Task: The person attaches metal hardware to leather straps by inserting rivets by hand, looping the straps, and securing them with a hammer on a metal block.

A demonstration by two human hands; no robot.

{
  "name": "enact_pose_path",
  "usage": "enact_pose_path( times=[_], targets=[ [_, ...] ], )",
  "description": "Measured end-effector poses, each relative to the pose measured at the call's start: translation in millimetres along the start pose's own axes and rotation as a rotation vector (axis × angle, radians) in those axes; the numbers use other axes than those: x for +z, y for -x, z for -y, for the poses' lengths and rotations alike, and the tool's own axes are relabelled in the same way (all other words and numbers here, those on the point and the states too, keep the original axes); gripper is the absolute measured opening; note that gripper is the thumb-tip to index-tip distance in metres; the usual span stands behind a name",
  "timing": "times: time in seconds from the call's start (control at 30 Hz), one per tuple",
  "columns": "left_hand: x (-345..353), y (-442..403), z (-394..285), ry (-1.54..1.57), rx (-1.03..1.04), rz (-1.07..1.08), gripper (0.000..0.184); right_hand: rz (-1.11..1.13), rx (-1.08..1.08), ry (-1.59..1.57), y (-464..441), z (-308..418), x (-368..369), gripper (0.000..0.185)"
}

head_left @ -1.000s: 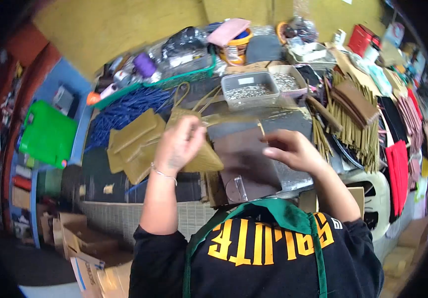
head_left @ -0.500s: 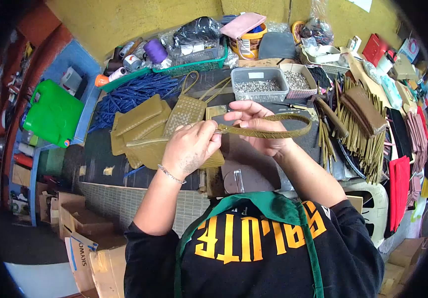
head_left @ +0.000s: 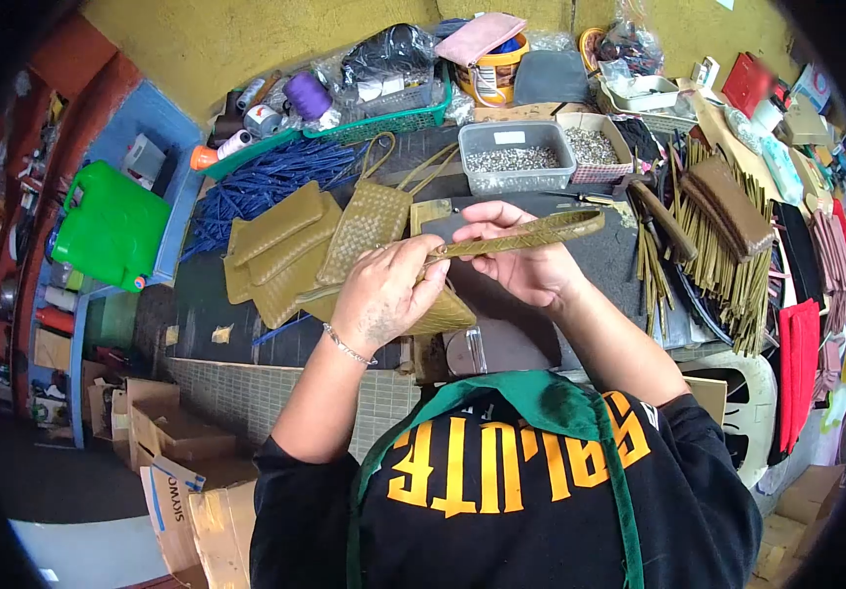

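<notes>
The wrist strap extends from the left hand across the right hand, above the workbench. Pouches lie left, before loose strips. Behind the right hand, a plastic tub holds metal pieces; farther right, a clutch rests on strip bundles.

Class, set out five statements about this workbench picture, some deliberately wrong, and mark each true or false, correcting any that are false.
1. The left hand grips the olive looped strap. True.
2. The bracelet is on the right wrist. False: the bracelet is on the left wrist.
3. The pink pouch lies on top of the yellow bucket. True.
4. The clear tub is covered by a lid. False: the clear tub is open, showing small shiny pieces.
5. The spool of thread near the wall is red. False: it is purple.
</notes>
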State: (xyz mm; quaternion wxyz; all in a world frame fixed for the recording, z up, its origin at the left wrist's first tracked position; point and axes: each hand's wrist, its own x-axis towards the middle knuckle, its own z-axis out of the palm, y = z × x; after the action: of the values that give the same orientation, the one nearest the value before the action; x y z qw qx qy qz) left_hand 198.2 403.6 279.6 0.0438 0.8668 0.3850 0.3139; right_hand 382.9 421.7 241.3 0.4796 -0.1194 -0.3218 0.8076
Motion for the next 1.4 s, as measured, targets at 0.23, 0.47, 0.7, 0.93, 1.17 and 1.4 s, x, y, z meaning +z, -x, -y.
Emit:
enact_pose_path(
  times=[0.23,0.47,0.7,0.93,1.17,1.4],
  targets=[
    [6.2,4.9,-0.3,0.075,-0.064,0.038,0.018,-0.151,-0.225,0.2,5.6,-22.0,16.9,0.024],
    [9.1,14.9,4.5,0.05,-0.025,-0.017,0.021,-0.215,-0.129,0.065,-7.9,-25.1,18.2,0.013],
    [11.2,19.4,5.7,0.199,-0.105,-0.081,0.017,-0.166,-0.221,0.327,-7.8,-18.4,27.1,0.014],
    [6.4,22.0,5.1,0.226,-0.187,-0.052,0.014,-0.104,-0.251,0.421,-13.4,-20.4,24.5,0.016],
    [-17.9,33.4,54.3,0.096,-0.485,-0.251,0.018,-0.19,0.031,0.672,-17.3,-8.6,1.1,0.046],
    [29.6,-0.3,175.1,0.001,-0.729,-0.088,0.033,-0.42,-0.009,0.758,7.1,15.6,-21.0,0.04]
  ],
)
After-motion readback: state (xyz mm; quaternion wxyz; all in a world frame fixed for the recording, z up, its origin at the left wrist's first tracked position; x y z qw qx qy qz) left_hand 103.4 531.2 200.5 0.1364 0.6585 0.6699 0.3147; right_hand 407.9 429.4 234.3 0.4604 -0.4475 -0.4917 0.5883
